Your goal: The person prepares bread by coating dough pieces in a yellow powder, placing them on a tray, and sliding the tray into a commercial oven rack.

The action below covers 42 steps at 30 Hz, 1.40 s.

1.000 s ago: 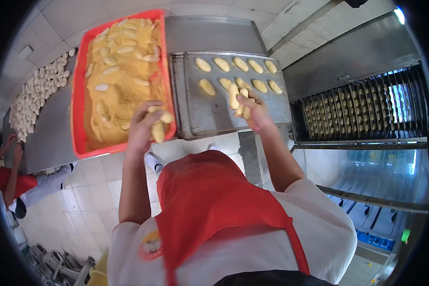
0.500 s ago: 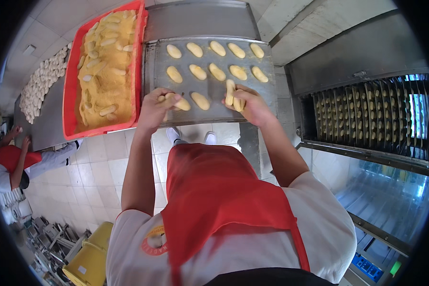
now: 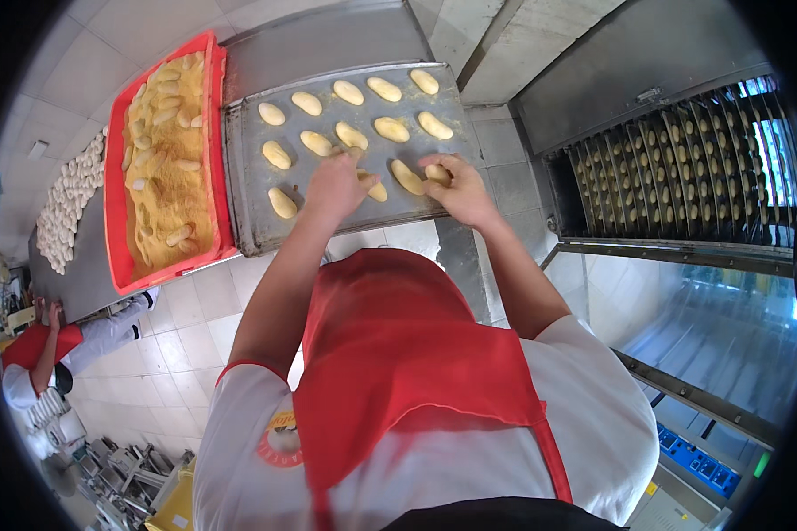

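Observation:
A metal baking tray (image 3: 248,208) carries rows of oval, yellow-dusted dough pieces (image 3: 391,129). Over its front row, my left hand (image 3: 335,188) has its fingers closed around a dough piece (image 3: 375,188), partly hidden by the hand. My right hand (image 3: 462,190) pinches another dough piece (image 3: 437,173) between thumb and fingers at the front right. Between the two hands, one dough piece (image 3: 406,176) lies on the tray. A further dough piece (image 3: 282,203) rests at the front left, apart from both hands.
Left of the tray stands a red bin (image 3: 218,159) of yellow crumbs with dough pieces in it. White dough pieces (image 3: 69,199) are heaped beyond it. A co-worker (image 3: 40,350) is at far left. An open rack (image 3: 682,164) of filled trays stands at right.
The left-hand piece now lies at the front left, and that hand has moved right to another piece. One of two pieces from my right hand now rests on the tray. The view has turned slightly.

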{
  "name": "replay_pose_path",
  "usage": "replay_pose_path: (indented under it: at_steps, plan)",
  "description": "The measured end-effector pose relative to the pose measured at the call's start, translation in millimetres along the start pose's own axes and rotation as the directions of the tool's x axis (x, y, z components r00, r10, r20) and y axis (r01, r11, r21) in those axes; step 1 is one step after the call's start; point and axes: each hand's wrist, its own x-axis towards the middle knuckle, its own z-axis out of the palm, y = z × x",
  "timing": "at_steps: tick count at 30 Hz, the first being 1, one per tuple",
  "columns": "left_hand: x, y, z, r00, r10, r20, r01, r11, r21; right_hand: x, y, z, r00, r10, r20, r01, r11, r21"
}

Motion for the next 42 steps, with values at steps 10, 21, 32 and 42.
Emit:
replay_pose_path:
  at_steps: [10,21,32,42]
  plan:
    - [-11,-4,-26,0.99,-0.113,-0.081,0.104,0.989,-0.108,2,31,-11,0.954,-0.144,-0.262,0.092,0.975,-0.2]
    - [-79,-145,-132,0.925,-0.078,-0.372,0.079,0.997,-0.014,-7,20,14,0.851,-0.484,-0.204,0.37,0.828,-0.422]
    - [-95,-115,-57,0.983,-0.132,-0.129,0.113,0.983,-0.143,17,-73,148,0.924,-0.344,0.166,0.379,0.877,-0.294]
    - [-141,-166,-52,0.983,-0.09,-0.163,0.066,0.987,-0.149,-22,-31,65,0.685,-0.063,-0.726,-0.37,0.828,-0.422]
